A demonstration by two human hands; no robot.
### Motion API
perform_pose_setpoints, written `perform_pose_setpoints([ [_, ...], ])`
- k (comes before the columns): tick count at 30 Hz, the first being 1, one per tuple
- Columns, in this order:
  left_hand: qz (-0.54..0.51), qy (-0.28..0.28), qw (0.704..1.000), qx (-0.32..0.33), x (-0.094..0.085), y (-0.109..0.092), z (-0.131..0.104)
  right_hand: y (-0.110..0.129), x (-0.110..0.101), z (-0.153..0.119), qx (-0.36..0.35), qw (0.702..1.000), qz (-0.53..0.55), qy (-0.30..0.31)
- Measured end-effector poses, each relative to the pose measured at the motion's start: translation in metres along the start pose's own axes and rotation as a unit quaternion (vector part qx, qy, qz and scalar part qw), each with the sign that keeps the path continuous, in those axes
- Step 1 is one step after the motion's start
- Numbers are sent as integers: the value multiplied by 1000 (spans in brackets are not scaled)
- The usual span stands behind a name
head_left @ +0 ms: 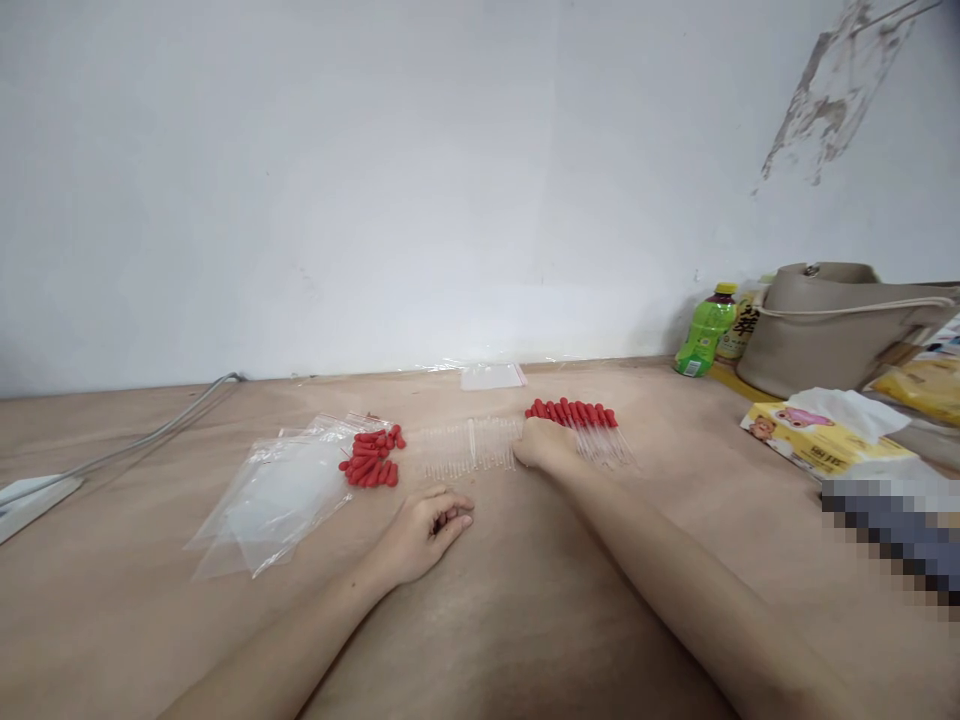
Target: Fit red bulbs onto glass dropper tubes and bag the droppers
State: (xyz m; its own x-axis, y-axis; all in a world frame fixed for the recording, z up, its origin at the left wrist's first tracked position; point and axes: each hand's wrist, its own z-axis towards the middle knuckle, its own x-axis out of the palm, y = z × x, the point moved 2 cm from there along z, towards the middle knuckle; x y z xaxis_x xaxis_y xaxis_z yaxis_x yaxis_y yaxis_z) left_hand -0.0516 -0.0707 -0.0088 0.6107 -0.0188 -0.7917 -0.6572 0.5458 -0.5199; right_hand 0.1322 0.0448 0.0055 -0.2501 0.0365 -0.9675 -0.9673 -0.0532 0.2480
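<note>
Droppers: red-bulbed ones (592, 415) lie in a row right of centre, bulbs toward the wall, beside the right hand.
Step in hand: judged from the layout, picking or straightening slim tubes, one group bare and the other bulbed.
Loose red bulbs: piled left of centre (367, 470), touching the clear zip bags (285, 490).
Left hand: rests below the bulbs, near centre (427, 530), fingers curled, thumb a little apart, nothing visible in it.
Bare clear tubes: side by side at centre (454, 447).
Right hand: between those tubes and the droppers (546, 445); fingertips hidden, so whether they pinch anything cannot be told.
Next move: probably calls for a light fingertip grip on a single tube, its neighbours lying so close.
Tabletop: brown, smooth (480, 620); grey cable (172, 420) at left, flat white packet (491, 377) at the back, centre.
Wall: pale (375, 180), paint peeling at upper right.
Right side: green bottle (703, 335), beige bag (825, 340), yellow tissue pack (810, 440) in front.
</note>
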Motion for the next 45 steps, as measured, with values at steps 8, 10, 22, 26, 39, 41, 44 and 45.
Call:
perform_pose_setpoints([
  [8,-3,-1,1000,7,1,-4,-2,-4,-9,-31,-78,995,12,-67],
  [10,13,-36,999,5,-1,-6,-2,-12,-8,-44,-190,974,41,-117],
  [22,375,-77,888,-255,-86,61,70,-22,9,-92,-403,891,148,-150],
  [26,354,-38,878,-319,-85,89,88,-22,10,-92,-406,889,161,-139],
  [39,293,-118,920,-234,-79,59,78,-24,14,-90,-406,887,176,-131],
  [41,197,-130,961,-144,-65,43,64,-24,13,-90,-395,890,183,-137],
  [44,-35,-113,989,-90,-37,25,37,-24,9,-91,-373,899,182,-143],
  [45,-95,-111,984,-100,-29,20,29,-23,8,-92,-365,903,178,-144],
])
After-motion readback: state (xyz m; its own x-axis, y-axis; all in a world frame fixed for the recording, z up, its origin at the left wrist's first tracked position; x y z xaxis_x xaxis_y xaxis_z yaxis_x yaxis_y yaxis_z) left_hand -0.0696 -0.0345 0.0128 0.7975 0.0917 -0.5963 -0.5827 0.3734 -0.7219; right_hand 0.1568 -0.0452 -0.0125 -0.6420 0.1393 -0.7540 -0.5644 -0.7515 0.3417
